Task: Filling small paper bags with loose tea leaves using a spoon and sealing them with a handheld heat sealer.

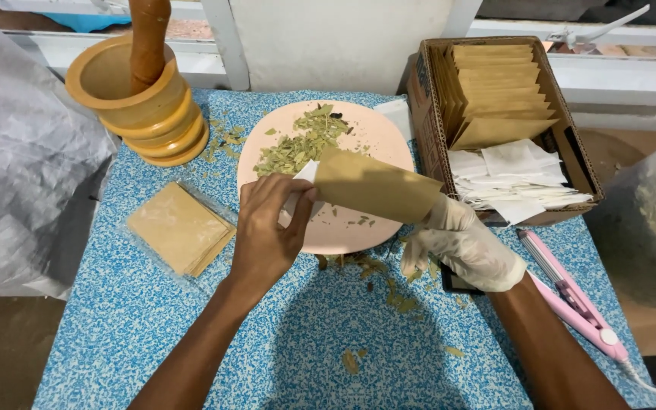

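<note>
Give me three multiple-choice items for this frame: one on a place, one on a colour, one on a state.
1. Where does the wooden mortar stand?
A. far left corner of the table
B. inside the cardboard box
C. on the plate

2. What colour is the plate under the dried leaves?
A. green
B. pale pink
C. black

3. How is the brown paper pouch held?
A. lying flat on the table
B. by both hands above the plate
C. by the left hand alone

Answers:
1. A, it sits at the far left with the pestle inside it.
2. B, its bare rim shows pale pink.
3. B, the gloved right hand grips one end and the bare left hand the other.
</note>
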